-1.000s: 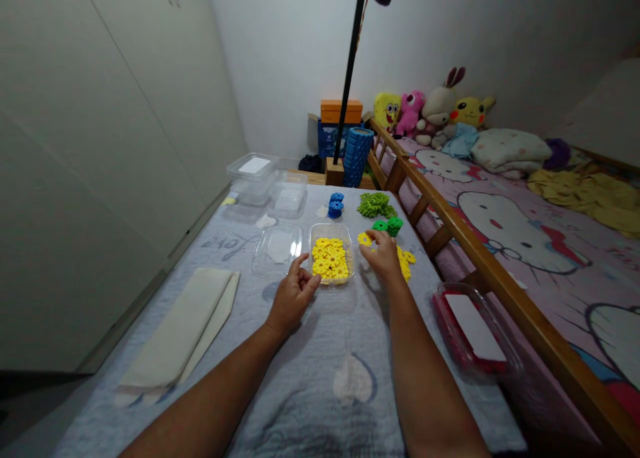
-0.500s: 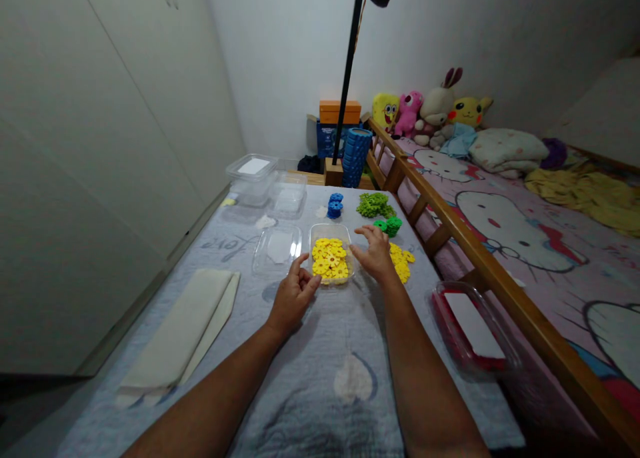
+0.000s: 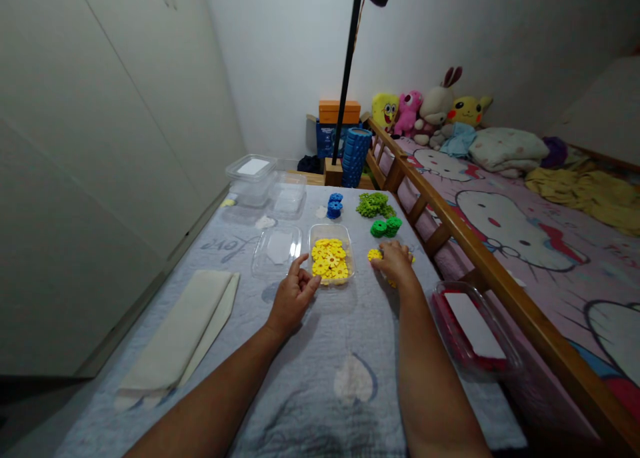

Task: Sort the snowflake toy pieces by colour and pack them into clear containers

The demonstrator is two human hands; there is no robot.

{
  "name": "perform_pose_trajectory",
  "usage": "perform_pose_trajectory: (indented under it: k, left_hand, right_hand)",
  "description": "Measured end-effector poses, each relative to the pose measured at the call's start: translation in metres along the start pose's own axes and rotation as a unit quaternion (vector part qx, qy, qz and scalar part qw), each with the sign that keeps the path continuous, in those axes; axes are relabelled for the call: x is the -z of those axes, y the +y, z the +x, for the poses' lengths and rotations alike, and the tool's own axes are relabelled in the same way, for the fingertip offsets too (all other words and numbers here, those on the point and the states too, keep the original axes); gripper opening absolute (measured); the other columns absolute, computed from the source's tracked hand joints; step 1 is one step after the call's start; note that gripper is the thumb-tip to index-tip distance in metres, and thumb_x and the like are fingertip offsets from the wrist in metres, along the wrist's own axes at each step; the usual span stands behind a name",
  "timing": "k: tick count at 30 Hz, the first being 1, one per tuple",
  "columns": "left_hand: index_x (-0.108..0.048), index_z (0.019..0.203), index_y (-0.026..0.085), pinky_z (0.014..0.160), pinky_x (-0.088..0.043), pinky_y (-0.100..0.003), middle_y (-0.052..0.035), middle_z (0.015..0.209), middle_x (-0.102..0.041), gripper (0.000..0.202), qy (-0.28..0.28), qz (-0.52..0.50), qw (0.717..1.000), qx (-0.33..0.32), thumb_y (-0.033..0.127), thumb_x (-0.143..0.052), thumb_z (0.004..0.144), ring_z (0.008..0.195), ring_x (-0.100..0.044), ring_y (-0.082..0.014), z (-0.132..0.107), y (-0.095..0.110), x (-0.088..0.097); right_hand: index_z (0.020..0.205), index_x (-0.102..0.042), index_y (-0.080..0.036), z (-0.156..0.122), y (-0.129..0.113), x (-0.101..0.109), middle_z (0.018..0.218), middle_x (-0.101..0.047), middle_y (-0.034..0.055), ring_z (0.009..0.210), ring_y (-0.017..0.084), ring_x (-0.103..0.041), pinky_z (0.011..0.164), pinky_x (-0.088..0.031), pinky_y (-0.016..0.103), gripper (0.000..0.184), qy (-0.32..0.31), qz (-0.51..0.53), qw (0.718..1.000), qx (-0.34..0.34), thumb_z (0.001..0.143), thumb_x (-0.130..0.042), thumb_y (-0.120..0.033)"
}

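Note:
A clear tray (image 3: 331, 232) holds several yellow flower-shaped discs (image 3: 329, 261). My left hand (image 3: 293, 297) rests at the tray's near left corner, thumb and fingers curled against its rim. My right hand (image 3: 397, 261) lies to the right of the tray on a loose heap of yellow discs (image 3: 374, 254), fingers closed over them; the heap is mostly hidden under the hand. Further back lie dark green discs (image 3: 386, 227), light green discs (image 3: 375, 205) and blue discs (image 3: 335, 205).
A clear lid (image 3: 277, 249) lies left of the tray, empty clear boxes (image 3: 253, 175) behind it. A folded cream cloth (image 3: 185, 325) sits at the left, a red-filled closed box (image 3: 473, 331) at the right. A wooden bed rail (image 3: 450, 228) borders the table's right side.
My right hand went from the loose discs over to the tray's right rim, then back right and down onto the loose yellow heap. The left hand has stayed put.

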State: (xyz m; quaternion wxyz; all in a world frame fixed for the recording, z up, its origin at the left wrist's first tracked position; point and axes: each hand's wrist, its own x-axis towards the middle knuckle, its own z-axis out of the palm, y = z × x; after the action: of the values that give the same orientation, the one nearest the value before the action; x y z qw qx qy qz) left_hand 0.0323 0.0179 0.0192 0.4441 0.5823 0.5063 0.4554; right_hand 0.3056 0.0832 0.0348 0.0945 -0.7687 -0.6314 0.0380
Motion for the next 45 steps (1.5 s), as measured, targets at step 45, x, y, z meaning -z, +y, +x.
perform_pose_trajectory:
  k: [45]
  left_hand:
    - [-0.042,0.144,0.017,0.063,-0.04,-0.026,0.0066,0.073,-0.05,0.062,-0.001,0.011,1.0,-0.005,0.044,-0.058,0.091,0.063,-0.048,-0.0119,0.001,0.0,0.0]
  right_hand:
    - [0.128,-0.066,-0.016,-0.02,-0.017,0.011,0.135,-0.063,0.016,0.123,0.036,-0.048,0.098,-0.033,0.045,0.043,0.015,-0.026,1.0,-0.01,0.091,-0.061,-0.035]
